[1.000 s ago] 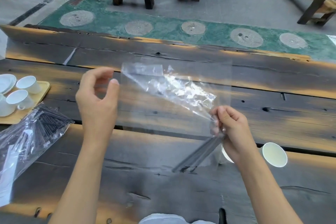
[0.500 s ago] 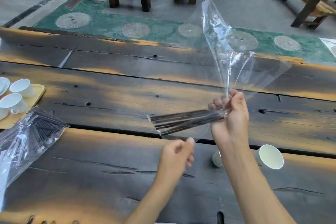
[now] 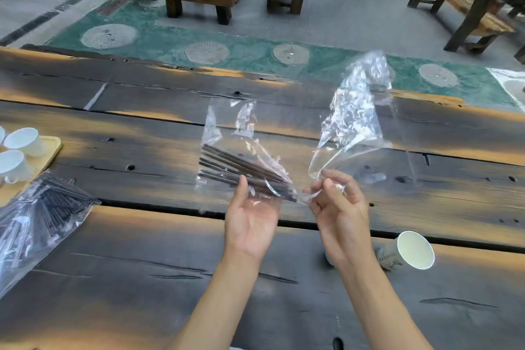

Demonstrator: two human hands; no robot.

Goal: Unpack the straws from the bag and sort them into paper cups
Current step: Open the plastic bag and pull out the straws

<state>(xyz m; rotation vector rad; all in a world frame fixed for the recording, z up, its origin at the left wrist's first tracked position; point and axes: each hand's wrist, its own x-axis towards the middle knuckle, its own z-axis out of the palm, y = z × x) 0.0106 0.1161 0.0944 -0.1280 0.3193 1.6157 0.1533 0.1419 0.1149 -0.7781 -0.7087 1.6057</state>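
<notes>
Unpacking step: the right hand (image 3: 338,207) pinches the bag (image 3: 352,122); the left hand (image 3: 250,219), spread wide, cups the straws (image 3: 241,170). Next: pull the straws free toward the paper cup (image 3: 409,250).

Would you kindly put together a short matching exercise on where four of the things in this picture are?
Things:
1. dark straws
2. paper cup
3. white cups
4. full straw bag

Places:
A. on the wooden tray at the far left
B. lying on its side on the table, right of the right hand
C. flat on the table, near left
D. inside the clear bag held above the table

Pairs: 1-D, 2-B, 3-A, 4-C
</notes>
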